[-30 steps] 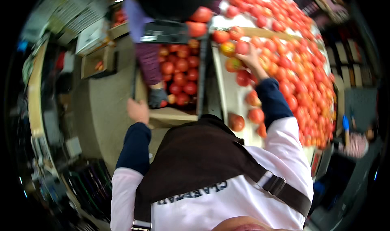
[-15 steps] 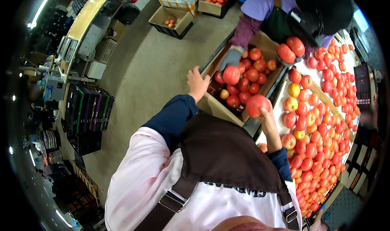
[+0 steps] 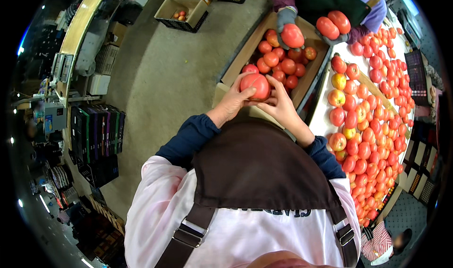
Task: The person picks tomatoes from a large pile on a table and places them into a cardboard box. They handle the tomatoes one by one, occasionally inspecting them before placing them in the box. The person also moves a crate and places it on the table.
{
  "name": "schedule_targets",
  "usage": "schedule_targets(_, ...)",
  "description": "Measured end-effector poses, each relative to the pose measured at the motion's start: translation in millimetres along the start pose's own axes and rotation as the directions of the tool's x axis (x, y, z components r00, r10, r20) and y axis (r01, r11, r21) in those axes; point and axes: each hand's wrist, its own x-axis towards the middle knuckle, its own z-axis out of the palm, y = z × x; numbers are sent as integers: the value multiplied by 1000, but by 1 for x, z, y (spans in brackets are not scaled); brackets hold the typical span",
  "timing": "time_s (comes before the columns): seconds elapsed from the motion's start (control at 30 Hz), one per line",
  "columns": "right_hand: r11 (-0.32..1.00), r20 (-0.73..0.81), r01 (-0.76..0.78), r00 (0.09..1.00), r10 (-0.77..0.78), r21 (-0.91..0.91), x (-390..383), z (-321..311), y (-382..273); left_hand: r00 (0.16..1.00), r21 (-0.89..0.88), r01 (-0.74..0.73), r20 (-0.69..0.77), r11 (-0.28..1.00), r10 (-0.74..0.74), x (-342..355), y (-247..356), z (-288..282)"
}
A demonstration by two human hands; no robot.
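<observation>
Bare hands (image 3: 232, 100): there were two.
Tomato (image 3: 255, 86) between them: there was one.
Co-worker's gloved hands (image 3: 286, 18): two showed.
Tomatoes in the gloves (image 3: 339, 22): there were three, one in one glove and two in the other.
Cardboard-lined crate (image 3: 247, 51) close by: there was one, and at least ten tomatoes showed inside.
Table (image 3: 324, 105): there was one, carrying dozens of tomatoes, too many to count exactly.
Wooden strip (image 3: 375, 89): one lay there.
Crates farther off (image 3: 196, 19): two showed, one partly cut off.
Apron buckles (image 3: 347, 236): there were two.
</observation>
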Motion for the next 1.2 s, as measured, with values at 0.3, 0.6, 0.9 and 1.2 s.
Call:
schedule_targets(0.3,638,-170,37,950,-261,-769,-21,-13,93,997,-509,72,13,858,-76,11,42,-94)
schedule_targets(0.6,483,-245,-154,961,-129,-862,-19,-1,96,978,-377,-120,-204,918,44,21,105,-202)
schedule_targets(0.9,440,-256,-199,964,-75,-876,-13,7,94,944,-505,68,-246,860,-220,67,95,-324)
schedule_targets(1.2,393,-300,-256,952,-54,-883,-11,12,96,934,-490,-33,-326,871,-148,158,146,-437)
